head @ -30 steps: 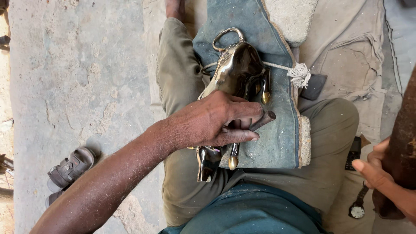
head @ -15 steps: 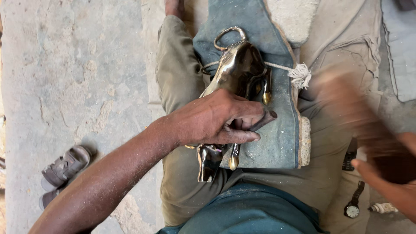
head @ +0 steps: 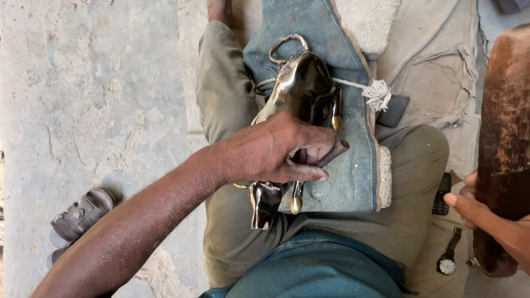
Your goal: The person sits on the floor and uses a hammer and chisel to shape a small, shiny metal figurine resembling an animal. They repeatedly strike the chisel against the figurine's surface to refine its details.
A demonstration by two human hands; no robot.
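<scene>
A shiny dark metal animal figurine (head: 301, 83) with brass-tipped legs and a ring-shaped tail lies along my lap on a folded blue denim cloth (head: 353, 182). My left hand (head: 276, 149) presses down over the figurine's middle, with fingers curled around it and the thumb toward its legs. At the right edge my right hand (head: 477, 212) grips a long, brown, rough-surfaced block (head: 505, 127), held upright and apart from the figurine. A thin white cord with a frayed knot (head: 378, 95) runs around the figurine's body.
A sandal (head: 77, 215) lies on the concrete floor at lower left. By my right thigh, a small dark phone (head: 440, 194) and a wristwatch (head: 446, 265) rest on a beige sheet. A pale stone slab (head: 364, 19) sits under the cloth at the top.
The brown block in my right hand swung in toward the lap as a blur half a second ago and now stands back at the right edge. My left hand keeps its grip.
</scene>
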